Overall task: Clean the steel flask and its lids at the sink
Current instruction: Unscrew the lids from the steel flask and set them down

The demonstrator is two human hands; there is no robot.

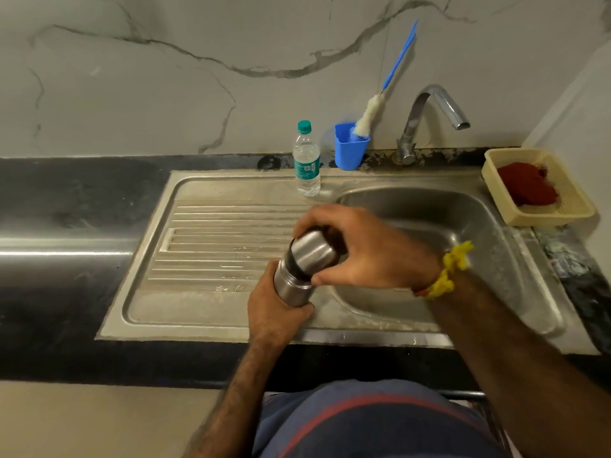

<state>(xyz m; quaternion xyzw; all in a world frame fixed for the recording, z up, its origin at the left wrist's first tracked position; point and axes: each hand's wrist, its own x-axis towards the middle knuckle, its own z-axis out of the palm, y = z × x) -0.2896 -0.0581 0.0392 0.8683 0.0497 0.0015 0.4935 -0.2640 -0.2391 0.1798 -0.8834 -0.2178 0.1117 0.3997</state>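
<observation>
Steel was gripped by both hands just below the middle of the view: the flask [292, 287] was held tilted over the near edge of the sink [496, 226], where the ribbed drainboard [215, 239] met the basin. The flask body was clamped in the left hand [276, 309], its fingers wrapped together round the lower part. The steel lid [312, 251] at the upper end was covered by the right hand [360, 249], fingers curled over it and the thumb pressed at its rim. A dark band was seen between lid and body, so the lid seemed partly raised, though this could not be told for sure. A yellow band [451, 269] was worn on the right wrist.

At about 12 o'clock from the flask, a clear plastic bottle [306, 163] with a green cap was stood upright on the sink's far rim. A blue cup [351, 147] was placed just beside it, toward 1 o'clock, with a bottle brush [367, 115] leaned in it against the wall. The tap [429, 117] was seen farther toward 1 o'clock. At 2 o'clock, a cream basket [562, 216] holding something red was set on the counter.
</observation>
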